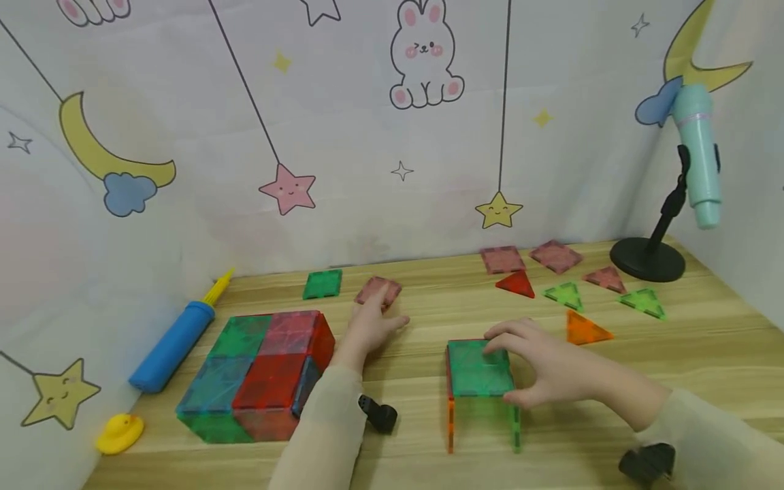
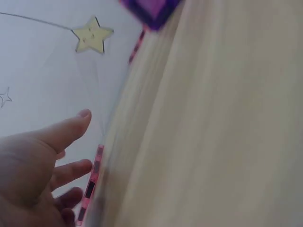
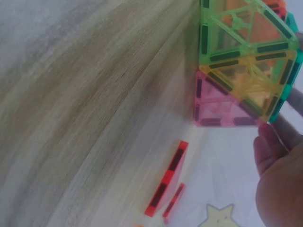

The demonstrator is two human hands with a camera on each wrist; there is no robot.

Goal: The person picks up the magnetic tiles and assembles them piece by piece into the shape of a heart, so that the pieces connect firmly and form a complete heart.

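Note:
Toward the back of the table, my left hand [image 1: 370, 327] reaches over a pink square magnetic tile [image 1: 378, 289] lying flat. Its fingertips overlap the tile's near edge, thumb held out to the side; the left wrist view shows loose fingers beside the tile's edge [image 2: 90, 189]. My right hand [image 1: 539, 364] holds a small magnetic-tile structure at its right side, fingers over the far corner and thumb at the near corner. A green square tile [image 1: 478, 367] tops this structure. Green, yellow and pink triangle tiles [image 3: 220, 106] form one of its walls.
Left stands a larger tile block [image 1: 269, 374], beside a blue pump [image 1: 174, 347] and yellow duck [image 1: 120, 434]. A green square [image 1: 322, 284] lies behind. At right lie an orange triangle [image 1: 584, 329], other loose tiles [image 1: 502, 260] and a microphone stand [image 1: 648, 258].

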